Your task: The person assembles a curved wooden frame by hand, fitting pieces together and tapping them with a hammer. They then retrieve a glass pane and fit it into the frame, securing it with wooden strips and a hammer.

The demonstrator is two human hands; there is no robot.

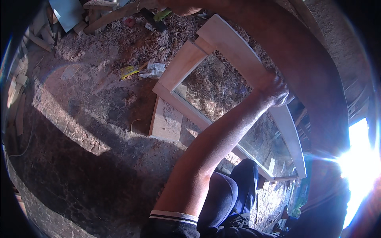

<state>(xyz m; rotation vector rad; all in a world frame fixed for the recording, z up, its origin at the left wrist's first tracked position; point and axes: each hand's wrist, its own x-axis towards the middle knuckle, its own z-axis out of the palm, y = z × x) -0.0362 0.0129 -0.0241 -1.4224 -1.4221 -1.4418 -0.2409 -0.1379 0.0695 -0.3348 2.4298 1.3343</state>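
Note:
A pale wooden window frame with one curved long side and a glass pane lies tilted in front of me. My left forearm reaches across the glass. My left hand is closed at the frame's curved rail, its fingertips mostly hidden. My right arm arches over from the right side. At the top edge my right hand, partly cut off, is closed by the green handle of a dark-headed hammer. Under the frame's near left corner sits a wooden block.
Wood shavings cover the floor beyond the frame. A yellow wrapper and crumpled white plastic lie left of it. Offcuts pile up along the left edge. My bent knee is close to the frame; bright sunlight glares at right.

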